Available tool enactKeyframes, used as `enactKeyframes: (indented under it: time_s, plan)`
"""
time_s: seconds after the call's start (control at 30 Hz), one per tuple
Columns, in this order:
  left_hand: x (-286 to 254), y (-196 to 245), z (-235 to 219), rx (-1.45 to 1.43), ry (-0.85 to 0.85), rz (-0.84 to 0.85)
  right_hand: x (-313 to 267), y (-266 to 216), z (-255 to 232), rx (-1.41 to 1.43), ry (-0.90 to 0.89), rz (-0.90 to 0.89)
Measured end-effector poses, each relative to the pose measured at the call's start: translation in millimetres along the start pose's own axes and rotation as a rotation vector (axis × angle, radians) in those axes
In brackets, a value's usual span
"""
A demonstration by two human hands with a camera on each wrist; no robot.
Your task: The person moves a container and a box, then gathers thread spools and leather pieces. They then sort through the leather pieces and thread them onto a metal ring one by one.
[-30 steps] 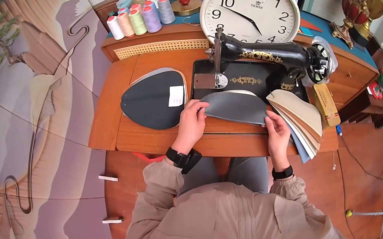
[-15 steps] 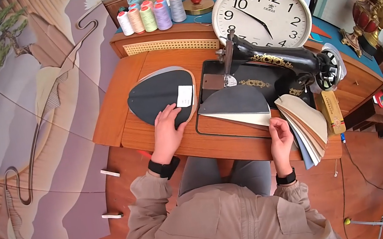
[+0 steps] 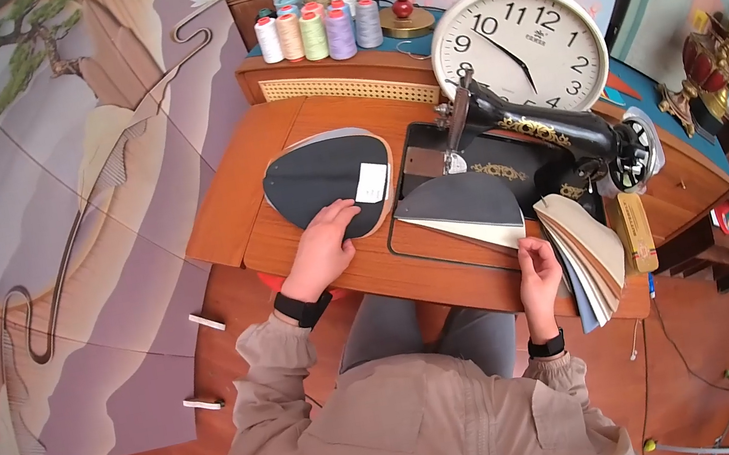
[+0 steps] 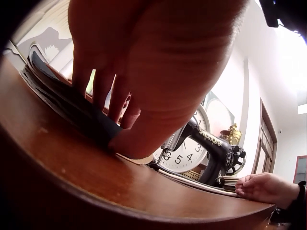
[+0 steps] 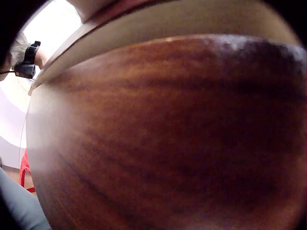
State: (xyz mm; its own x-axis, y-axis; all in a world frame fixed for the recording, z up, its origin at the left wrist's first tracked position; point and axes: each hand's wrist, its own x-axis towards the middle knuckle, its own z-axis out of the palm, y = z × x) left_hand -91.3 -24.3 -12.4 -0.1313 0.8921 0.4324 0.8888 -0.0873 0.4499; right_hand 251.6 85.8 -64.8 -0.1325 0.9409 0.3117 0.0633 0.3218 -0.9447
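Note:
My left hand point(image 3: 319, 252) lies with extended fingers on the near edge of a stack of dark rounded panels point(image 3: 313, 178), which look like leather or cloth. A white label point(image 3: 371, 182) sits on the top panel, just beyond the fingertips. In the left wrist view, the fingers reach over the stack and the thumb is at its near edge. A dark grey panel point(image 3: 466, 199) lies over a white piece point(image 3: 471, 231) in front of the black sewing machine point(image 3: 550, 127). Thumb and fingertips of my right hand point(image 3: 538, 274) pinch the white piece's right corner.
A fan of coloured swatches point(image 3: 585, 248) overhangs the table's front edge beside my right hand. Next to it is a yellow box point(image 3: 637, 230). Thread spools point(image 3: 340, 34) and a large clock point(image 3: 546, 43) stand behind on the cabinet.
My left hand let go of the dark grey panel and moved left onto the dark stack. That panel now lies lower, with the white piece showing beneath. My right hand stayed at the corner.

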Motion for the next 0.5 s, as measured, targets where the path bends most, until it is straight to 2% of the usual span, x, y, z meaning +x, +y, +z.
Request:
enactKeyframes:
  time_s: [0.17, 0.23, 0.37, 0.47, 0.5]
  plan:
    - [-1, -9, 4, -0.003, 0.035, 0.045, 0, 6, -3, -0.010, -0.006, 0.000]
    - [-1, -8, 1, -0.157, 0.041, -0.100, 1, 4, -2, -0.014, 0.003, 0.026]
    - [4, -8, -9, -0.347, 0.107, -0.225, 1, 4, -1, 0.004, 0.007, 0.015]
    - [2, -14, -13, -0.445, 0.096, -0.315, 1, 3, 0, 0.002, 0.016, -0.002]
    - [0, -29, -1, -0.426, 0.167, -0.264, 1, 6, -1, -0.006, 0.016, -0.001]
